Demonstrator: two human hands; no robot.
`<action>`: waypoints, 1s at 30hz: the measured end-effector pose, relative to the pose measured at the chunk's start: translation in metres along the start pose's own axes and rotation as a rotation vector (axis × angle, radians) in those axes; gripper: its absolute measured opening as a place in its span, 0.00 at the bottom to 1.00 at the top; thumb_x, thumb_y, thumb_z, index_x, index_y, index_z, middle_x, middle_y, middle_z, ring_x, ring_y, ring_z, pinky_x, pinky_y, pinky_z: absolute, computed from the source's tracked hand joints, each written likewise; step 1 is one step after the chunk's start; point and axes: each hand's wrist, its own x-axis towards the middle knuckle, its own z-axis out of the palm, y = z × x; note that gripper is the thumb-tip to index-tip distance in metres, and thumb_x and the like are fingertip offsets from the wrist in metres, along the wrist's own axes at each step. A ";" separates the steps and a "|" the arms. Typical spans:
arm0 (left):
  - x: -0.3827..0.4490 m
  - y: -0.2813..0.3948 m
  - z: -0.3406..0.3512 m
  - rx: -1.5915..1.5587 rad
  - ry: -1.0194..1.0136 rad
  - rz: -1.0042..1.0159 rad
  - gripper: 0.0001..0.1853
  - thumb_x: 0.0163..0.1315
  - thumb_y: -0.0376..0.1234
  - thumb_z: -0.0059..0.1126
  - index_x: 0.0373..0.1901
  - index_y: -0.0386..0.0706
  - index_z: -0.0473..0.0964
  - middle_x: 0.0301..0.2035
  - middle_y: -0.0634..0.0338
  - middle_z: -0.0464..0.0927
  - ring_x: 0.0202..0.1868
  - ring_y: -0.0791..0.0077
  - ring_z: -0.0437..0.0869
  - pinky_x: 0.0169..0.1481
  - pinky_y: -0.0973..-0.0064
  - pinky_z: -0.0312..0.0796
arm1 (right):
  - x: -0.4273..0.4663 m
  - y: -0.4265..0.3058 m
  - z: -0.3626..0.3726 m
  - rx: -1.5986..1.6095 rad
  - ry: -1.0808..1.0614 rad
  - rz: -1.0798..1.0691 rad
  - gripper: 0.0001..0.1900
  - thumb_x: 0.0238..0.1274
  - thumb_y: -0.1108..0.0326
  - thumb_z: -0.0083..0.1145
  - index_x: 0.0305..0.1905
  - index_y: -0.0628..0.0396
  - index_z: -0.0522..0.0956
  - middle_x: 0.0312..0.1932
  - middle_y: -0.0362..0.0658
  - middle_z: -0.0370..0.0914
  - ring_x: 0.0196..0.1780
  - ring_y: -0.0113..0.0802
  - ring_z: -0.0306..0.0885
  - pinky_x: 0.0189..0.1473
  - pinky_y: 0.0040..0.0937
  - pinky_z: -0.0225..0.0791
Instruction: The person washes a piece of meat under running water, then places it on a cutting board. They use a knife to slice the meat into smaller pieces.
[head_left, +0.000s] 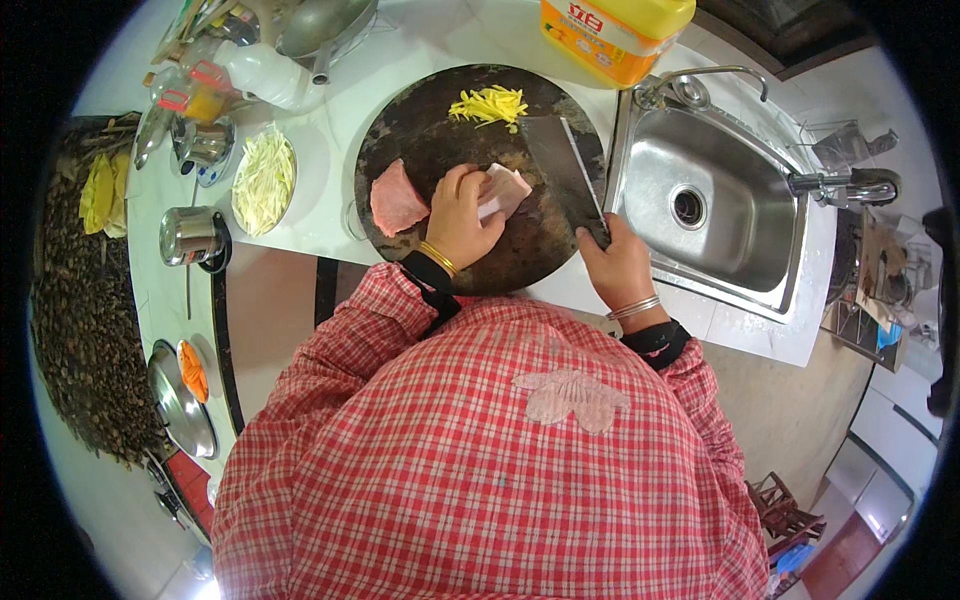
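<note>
My left hand (463, 221) rests on a pale piece of raw meat (504, 190) on a dark round chopping board (480, 274), thumb and fingers around its left end. In my right hand (619, 266) is the handle of a broad cleaver (559, 169). The blade lies over the board's right side, a little apart from that meat. Left of my left hand sits a second pink chunk of raw meat (397, 199). A small heap of yellow shreds (489, 105) lies at the board's far edge, close to the blade's far end.
A steel sink (712, 202) with a tap (847, 184) adjoins the board on the right. Behind stands a yellow detergent jug (615, 37). To the left are a plate of pale green shreds (264, 180), a steel pot (193, 235), plastic bottles (266, 75) and a wok (322, 26).
</note>
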 end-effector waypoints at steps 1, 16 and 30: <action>0.001 0.001 0.003 0.000 -0.009 -0.005 0.26 0.47 0.34 0.68 0.47 0.37 0.69 0.48 0.47 0.71 0.48 0.48 0.72 0.54 0.56 0.66 | 0.002 -0.005 0.000 -0.055 -0.024 -0.002 0.17 0.59 0.57 0.58 0.43 0.61 0.77 0.27 0.60 0.79 0.33 0.62 0.78 0.35 0.51 0.71; -0.006 0.010 0.002 0.014 -0.025 0.148 0.22 0.53 0.31 0.64 0.52 0.40 0.75 0.45 0.49 0.77 0.45 0.47 0.77 0.49 0.55 0.69 | -0.008 -0.043 0.007 -0.631 -0.113 -0.355 0.06 0.57 0.65 0.53 0.36 0.54 0.71 0.24 0.48 0.78 0.26 0.45 0.81 0.25 0.41 0.73; -0.006 0.011 0.010 -0.004 0.012 0.076 0.20 0.53 0.29 0.64 0.49 0.38 0.75 0.45 0.48 0.76 0.45 0.49 0.77 0.49 0.59 0.72 | -0.007 -0.056 0.000 -0.789 -0.204 -0.246 0.06 0.57 0.67 0.53 0.37 0.55 0.70 0.24 0.48 0.78 0.25 0.46 0.80 0.25 0.41 0.73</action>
